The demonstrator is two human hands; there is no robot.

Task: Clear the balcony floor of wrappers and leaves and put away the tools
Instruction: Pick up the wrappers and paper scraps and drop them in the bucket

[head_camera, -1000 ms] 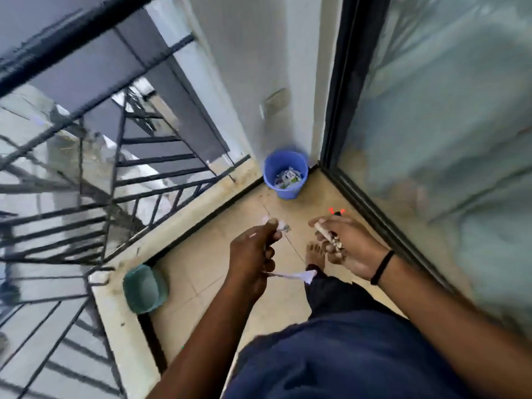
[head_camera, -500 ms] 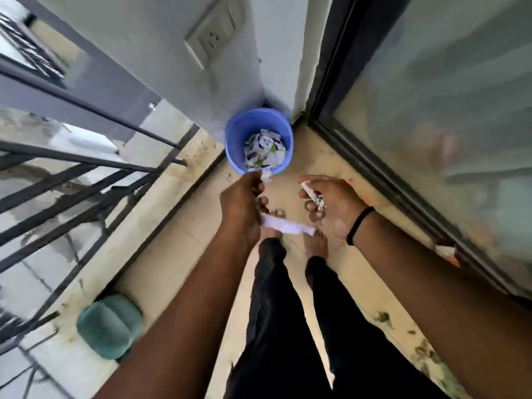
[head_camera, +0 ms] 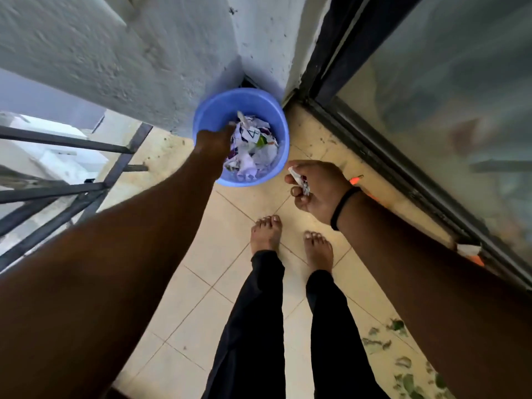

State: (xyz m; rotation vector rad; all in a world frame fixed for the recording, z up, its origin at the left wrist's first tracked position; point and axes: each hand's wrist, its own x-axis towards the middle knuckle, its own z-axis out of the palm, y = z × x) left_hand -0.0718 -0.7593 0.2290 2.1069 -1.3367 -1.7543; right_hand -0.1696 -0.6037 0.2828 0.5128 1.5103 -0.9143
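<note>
Left grip (head_camera: 214,141) blurred over bin (head_camera: 207,110), hold unclear; right grip (head_camera: 319,187) pinching wrapper (head_camera: 299,181) beside it.

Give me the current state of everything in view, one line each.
Bucket: upright in the corner, holding wrappers.
Left hand: inside the bucket, grip unclear.
Right hand: beside the bucket, pinching a wrapper.
Leaves: scattered on the floor.
</note>
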